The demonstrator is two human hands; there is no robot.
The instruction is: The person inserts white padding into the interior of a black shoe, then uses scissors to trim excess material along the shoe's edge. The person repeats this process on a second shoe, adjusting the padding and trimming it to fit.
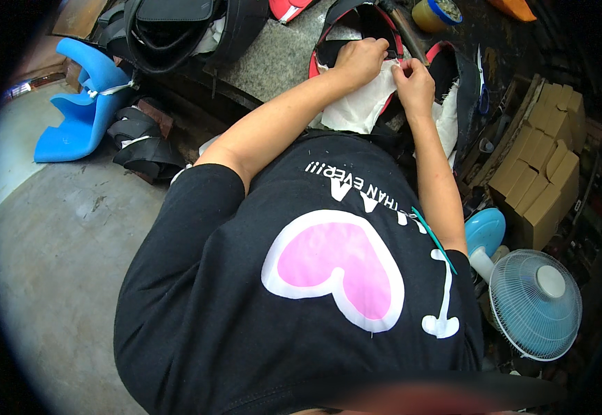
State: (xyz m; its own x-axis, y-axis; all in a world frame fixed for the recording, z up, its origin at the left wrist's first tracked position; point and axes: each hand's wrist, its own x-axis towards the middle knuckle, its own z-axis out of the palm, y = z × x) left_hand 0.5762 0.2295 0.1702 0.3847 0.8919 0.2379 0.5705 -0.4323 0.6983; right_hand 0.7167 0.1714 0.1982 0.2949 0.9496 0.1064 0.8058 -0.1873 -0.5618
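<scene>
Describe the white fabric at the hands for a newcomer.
Start at the black T-shirt with the pink heart and look just above it. There the left hand and right hand nearly meet at a white fabric piece. It lies left of the right forearm, while similar white material lies right.

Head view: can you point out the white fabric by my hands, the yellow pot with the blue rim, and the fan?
White fabric (358,109): head view, on its broad pale face.
Yellow pot (427,17): head view, on its yellow side.
Fan (532,308): head view, on its wire grille.
</scene>
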